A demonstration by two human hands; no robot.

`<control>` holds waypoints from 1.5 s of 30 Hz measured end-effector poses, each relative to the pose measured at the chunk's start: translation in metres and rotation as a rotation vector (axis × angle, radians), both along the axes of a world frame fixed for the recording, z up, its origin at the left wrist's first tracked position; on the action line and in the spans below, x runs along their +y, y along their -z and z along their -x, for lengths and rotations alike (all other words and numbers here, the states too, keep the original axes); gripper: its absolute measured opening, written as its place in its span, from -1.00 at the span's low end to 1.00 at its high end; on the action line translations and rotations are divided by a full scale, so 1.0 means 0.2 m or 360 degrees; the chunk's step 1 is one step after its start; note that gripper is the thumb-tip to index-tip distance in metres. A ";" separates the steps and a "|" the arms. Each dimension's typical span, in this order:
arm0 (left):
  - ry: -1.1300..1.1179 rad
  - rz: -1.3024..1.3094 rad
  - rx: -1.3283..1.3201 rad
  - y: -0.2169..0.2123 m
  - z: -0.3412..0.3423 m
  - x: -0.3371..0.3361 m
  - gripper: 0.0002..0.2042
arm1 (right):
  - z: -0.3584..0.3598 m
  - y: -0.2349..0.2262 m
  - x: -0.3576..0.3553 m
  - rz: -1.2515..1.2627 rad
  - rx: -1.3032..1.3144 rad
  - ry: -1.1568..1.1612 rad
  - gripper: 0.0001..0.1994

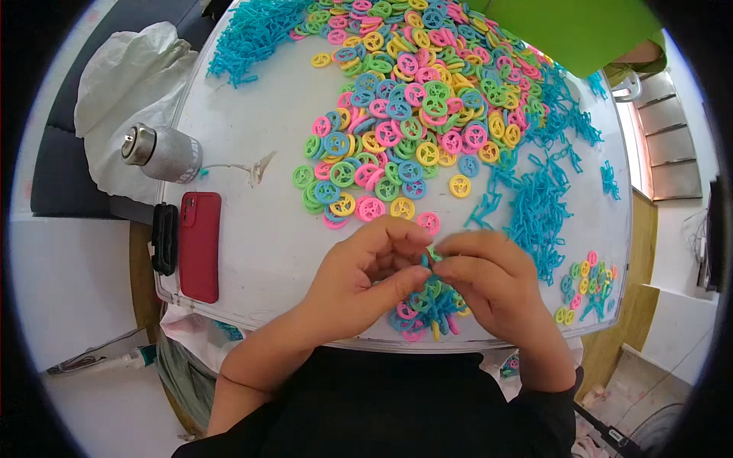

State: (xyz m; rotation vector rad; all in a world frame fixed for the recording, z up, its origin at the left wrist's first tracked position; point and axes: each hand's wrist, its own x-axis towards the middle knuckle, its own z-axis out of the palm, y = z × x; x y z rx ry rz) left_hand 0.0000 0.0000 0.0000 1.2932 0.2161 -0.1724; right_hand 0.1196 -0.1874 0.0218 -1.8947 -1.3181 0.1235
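My left hand [359, 278] and my right hand [492, 278] meet near the table's front edge, fingertips pinched together. A small blue plastic frame piece [425, 262] shows at the left fingertips. By the right fingertips is a bit of green plastic [434, 253], mostly hidden, perhaps a wheel. Beneath the hands lies a pile of blue frames with coloured wheels [431, 309]. Just beyond them spreads a large heap of pink, yellow, green and blue toy wheels [412, 130]. Loose blue frame pieces [538, 214] are heaped beyond my right hand.
A red phone [200, 248], a black case [164, 240] and a grey bottle [172, 153] sit along the left edge. More blue pieces [252, 38] lie far left. A small wheel group [584, 282] is at the right edge. Someone in green [573, 30] is across the table [256, 195].
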 end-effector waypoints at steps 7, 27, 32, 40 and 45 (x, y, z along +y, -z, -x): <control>-0.0092 -0.1230 -0.0779 -0.05 -0.04 0.04 -0.68 | -0.07 -0.03 0.05 0.0015 0.0157 -0.0250 -0.78; -0.0991 -0.0696 -0.0712 0.05 -0.02 0.10 -0.75 | -0.11 0.13 0.22 0.0476 -0.0437 -0.0339 -0.71; -0.0952 -0.0821 -0.0692 0.03 -0.04 0.07 -0.77 | -0.13 0.14 0.19 0.0452 -0.0328 -0.0313 -0.70; -0.0617 -0.1115 -0.0679 0.01 -0.05 0.04 -0.75 | -0.12 0.01 0.10 -0.0229 0.1936 0.0068 -0.84; -0.0606 -0.1120 -0.0677 0.02 -0.05 -0.01 -0.74 | -0.05 0.06 0.13 -0.0340 0.2027 0.0165 -0.85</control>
